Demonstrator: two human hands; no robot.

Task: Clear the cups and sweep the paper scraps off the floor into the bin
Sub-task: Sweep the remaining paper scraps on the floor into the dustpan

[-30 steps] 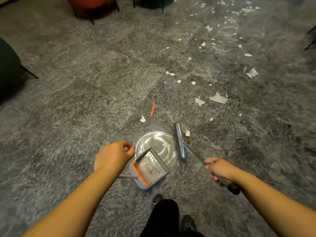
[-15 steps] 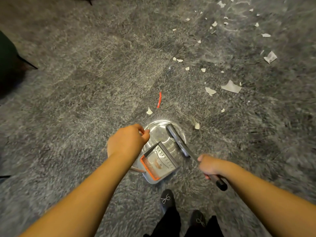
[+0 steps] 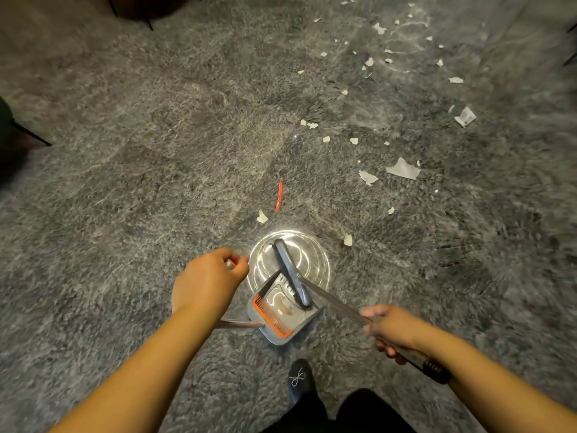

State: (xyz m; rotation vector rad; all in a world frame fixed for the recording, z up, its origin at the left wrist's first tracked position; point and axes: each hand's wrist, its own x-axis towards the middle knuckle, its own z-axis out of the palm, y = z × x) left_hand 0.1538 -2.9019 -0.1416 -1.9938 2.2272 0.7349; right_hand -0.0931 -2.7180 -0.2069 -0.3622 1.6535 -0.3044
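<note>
We seem to be in an office lounge or waiting room: grey carpet tiles [image 3: 156, 189] cover the whole floor, and thin dark metal chair legs [image 3: 31, 135] with upholstered seats, one red [image 3: 150, 3], stand along the edges.

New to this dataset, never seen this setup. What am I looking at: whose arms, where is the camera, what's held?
There is no robot. A person wears a wide-angle camera on the head, looking down at their own bare arms and feet.

The left hand holds the long handle of a grey dustpan with an orange comb edge, tilted over a clear plastic-lined bin. The right hand has its grip on a broom handle; the broom head lies across the pan and bin.

On the grey carpet lie white paper scraps and a red strip.
</note>
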